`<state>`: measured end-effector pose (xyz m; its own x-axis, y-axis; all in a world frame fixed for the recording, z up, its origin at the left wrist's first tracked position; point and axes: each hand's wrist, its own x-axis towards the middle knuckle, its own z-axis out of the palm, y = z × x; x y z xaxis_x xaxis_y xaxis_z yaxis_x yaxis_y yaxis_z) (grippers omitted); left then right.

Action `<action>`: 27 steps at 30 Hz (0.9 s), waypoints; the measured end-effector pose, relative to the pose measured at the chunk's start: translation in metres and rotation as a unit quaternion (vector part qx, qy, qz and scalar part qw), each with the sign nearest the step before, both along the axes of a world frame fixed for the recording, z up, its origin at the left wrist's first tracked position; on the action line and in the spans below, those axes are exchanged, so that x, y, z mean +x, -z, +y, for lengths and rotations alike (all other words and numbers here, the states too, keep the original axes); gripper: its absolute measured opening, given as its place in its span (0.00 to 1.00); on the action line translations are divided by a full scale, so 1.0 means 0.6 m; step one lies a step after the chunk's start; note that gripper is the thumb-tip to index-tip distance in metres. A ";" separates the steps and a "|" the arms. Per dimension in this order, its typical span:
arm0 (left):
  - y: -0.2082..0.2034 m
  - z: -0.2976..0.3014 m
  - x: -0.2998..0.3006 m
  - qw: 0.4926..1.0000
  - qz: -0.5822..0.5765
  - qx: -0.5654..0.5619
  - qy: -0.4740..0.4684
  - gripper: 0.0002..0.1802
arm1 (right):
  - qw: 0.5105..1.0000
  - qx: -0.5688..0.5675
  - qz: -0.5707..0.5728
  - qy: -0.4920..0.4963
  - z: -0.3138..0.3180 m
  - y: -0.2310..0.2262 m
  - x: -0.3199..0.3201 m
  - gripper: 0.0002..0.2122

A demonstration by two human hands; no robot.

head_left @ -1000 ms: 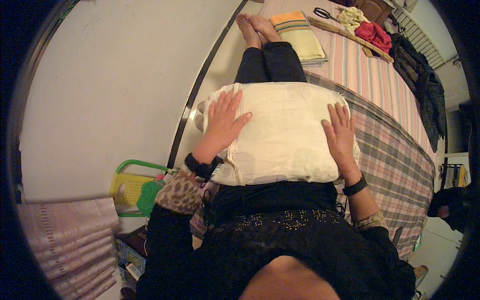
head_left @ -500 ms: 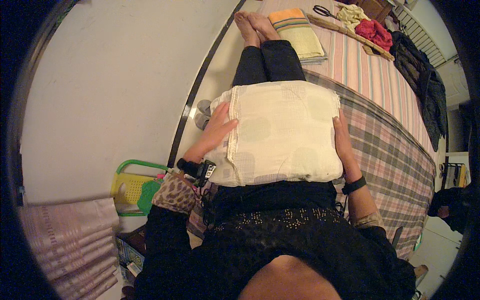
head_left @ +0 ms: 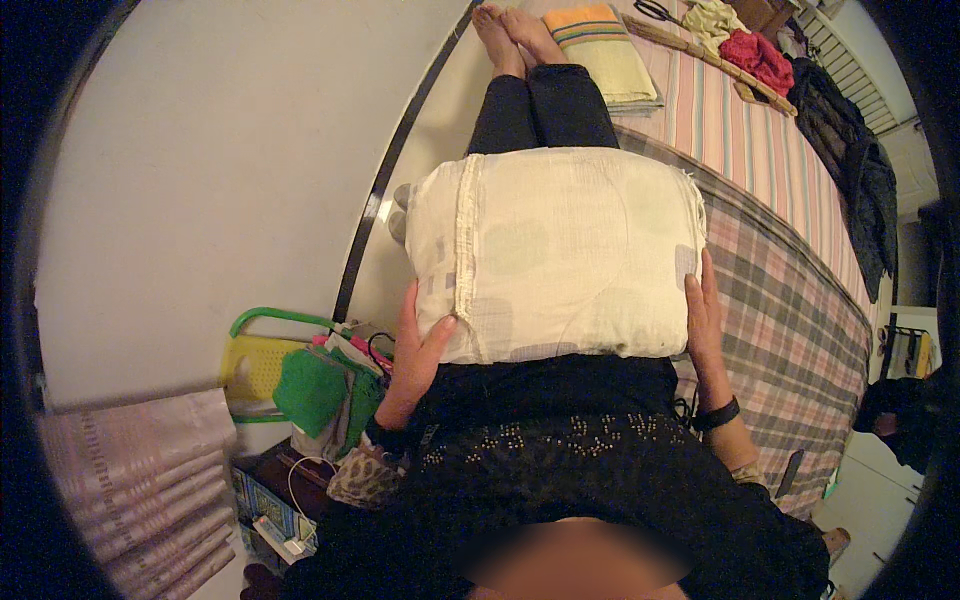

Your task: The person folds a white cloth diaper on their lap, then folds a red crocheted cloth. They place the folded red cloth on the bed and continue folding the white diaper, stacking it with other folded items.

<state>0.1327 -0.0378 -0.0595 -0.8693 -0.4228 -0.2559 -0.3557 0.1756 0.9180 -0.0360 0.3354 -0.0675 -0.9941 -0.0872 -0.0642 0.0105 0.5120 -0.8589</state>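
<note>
A thick folded cream cloth (head_left: 575, 255) with faint grey-green patches lies across my lap, a lace-like trim running down its left part. At its near left corner my left hand (head_left: 415, 352) grips the edge, thumb on top and fingers along the side. My right hand (head_left: 705, 318) holds the right side near the front, thumb against the cloth and fingers upright along it. The cloth's underside is hidden. Beyond it my legs (head_left: 540, 110) stretch out in dark trousers, with bare feet crossed.
A plaid blanket (head_left: 780, 320) and striped sheet (head_left: 740, 150) cover the bed at right. Farther off lie a folded towel (head_left: 610, 65), a bamboo stick (head_left: 710, 65), scissors (head_left: 655, 12) and red cloth (head_left: 758, 60). A yellow-green chair (head_left: 260, 365) holding clothes stands left, near a wall.
My left hand has slid toward me, from the cloth's upper left side to its near left corner. My right hand has shifted slightly nearer and rightward. The cloth looks squarer at its left end.
</note>
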 end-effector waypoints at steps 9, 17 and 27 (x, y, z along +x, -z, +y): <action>0.018 -0.016 0.011 0.958 -0.063 0.271 -0.065 0.32 | 0.960 -0.171 -0.207 0.082 0.040 0.050 0.003 0.35; 0.016 -0.019 0.016 0.964 -0.052 0.250 -0.077 0.31 | 0.911 -0.300 -0.281 0.011 0.064 0.046 0.027 0.34; 0.008 0.002 0.049 0.969 -0.002 0.213 -0.126 0.29 | 0.901 -0.366 -0.230 0.016 0.108 0.056 0.061 0.31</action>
<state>0.1620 -0.0366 -0.0645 -0.7506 -0.4768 -0.4575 -0.3419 -0.3121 0.8864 0.0005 0.4001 -0.1011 -0.8793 -0.2460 -0.4078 0.4574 -0.1979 -0.8670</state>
